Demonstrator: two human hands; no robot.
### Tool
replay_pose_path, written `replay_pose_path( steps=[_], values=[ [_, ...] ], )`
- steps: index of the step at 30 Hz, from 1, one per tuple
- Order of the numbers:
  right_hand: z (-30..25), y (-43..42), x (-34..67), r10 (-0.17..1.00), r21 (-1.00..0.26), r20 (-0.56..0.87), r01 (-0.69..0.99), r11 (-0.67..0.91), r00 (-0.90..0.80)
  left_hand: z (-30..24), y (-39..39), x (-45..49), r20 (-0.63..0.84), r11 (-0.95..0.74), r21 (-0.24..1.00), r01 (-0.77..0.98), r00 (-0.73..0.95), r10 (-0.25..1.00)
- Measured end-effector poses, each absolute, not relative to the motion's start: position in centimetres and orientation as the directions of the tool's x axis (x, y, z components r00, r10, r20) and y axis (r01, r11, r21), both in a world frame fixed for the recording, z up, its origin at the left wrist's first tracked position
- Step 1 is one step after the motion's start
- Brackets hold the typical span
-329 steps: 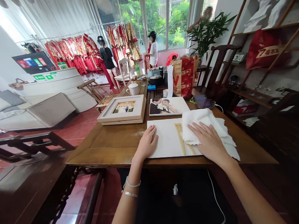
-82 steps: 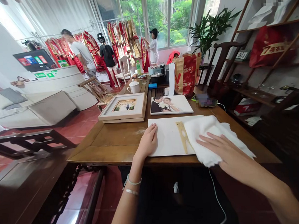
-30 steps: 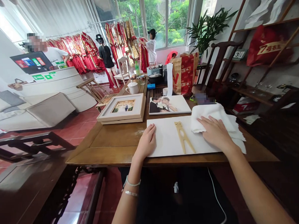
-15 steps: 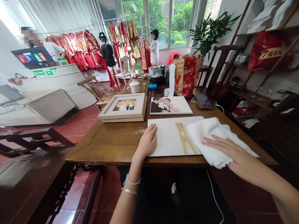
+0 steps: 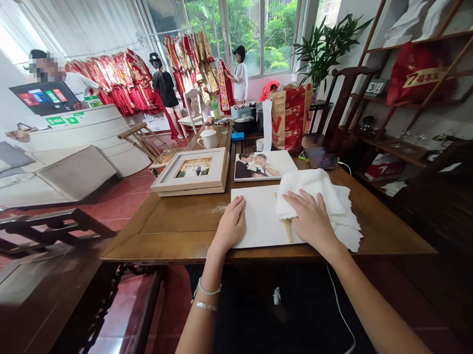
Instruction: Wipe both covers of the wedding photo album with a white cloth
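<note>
A white board (image 5: 258,218) lies flat at the table's near edge. My left hand (image 5: 233,223) rests at its left edge, fingers together and curled onto it. On the board's right part is a crumpled white towel (image 5: 312,186), overhanging the board's right side. My right hand (image 5: 312,220) presses on the towel from above, its fingers spread. Partly under the towel lies a flat, pale yellow piece (image 5: 288,232); only its lower leg and a bit of its top show.
Behind the board lie a framed picture (image 5: 194,167) on a stacked frame and a photo panel (image 5: 260,166). A lidded white cup (image 5: 208,139), a paper bag (image 5: 291,118) and a phone (image 5: 318,158) with a cable stand or lie farther back. People are near the clothes racks.
My right hand has slid left across the board with the towel, which now covers most of the pale yellow piece. The left hand stays at the board's left edge.
</note>
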State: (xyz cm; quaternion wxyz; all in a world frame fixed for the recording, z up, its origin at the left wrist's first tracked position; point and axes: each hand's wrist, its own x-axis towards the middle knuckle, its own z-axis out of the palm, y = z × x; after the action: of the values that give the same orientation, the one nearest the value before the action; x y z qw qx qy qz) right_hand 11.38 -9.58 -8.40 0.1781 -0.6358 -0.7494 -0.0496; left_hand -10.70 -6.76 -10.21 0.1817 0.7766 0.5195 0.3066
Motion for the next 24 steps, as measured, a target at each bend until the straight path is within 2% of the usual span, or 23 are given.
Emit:
replay_pose_path(
  steps=[6,11,15,20,24],
  values=[
    [-8.5,-14.4,13.8,0.898,-0.150,0.330,0.924,0.353,-0.289,-9.8,-7.0,-10.7,0.268,-0.370,0.609,0.701,0.257,0.928],
    [-8.3,-15.8,16.9,0.873,-0.276,0.278,0.837,0.472,-0.401,-10.0,-7.0,-10.8,0.286,-0.387,0.608,0.694,0.263,0.921],
    [-8.5,-13.5,16.9,0.893,-0.320,0.295,0.845,0.428,-0.341,-9.9,-7.0,-10.7,0.281,-0.381,0.604,0.700,0.260,0.924],
    [-8.3,-8.9,13.1,0.940,-0.334,0.306,0.908,0.254,-0.150,-9.9,-6.9,-10.8,0.291,-0.398,0.590,0.703,0.274,0.917],
    [-7.7,-6.4,9.7,0.941,-0.334,0.302,0.908,0.254,-0.152,-10.2,-6.8,-10.9,0.317,-0.415,0.591,0.692,0.275,0.908]
  ],
)
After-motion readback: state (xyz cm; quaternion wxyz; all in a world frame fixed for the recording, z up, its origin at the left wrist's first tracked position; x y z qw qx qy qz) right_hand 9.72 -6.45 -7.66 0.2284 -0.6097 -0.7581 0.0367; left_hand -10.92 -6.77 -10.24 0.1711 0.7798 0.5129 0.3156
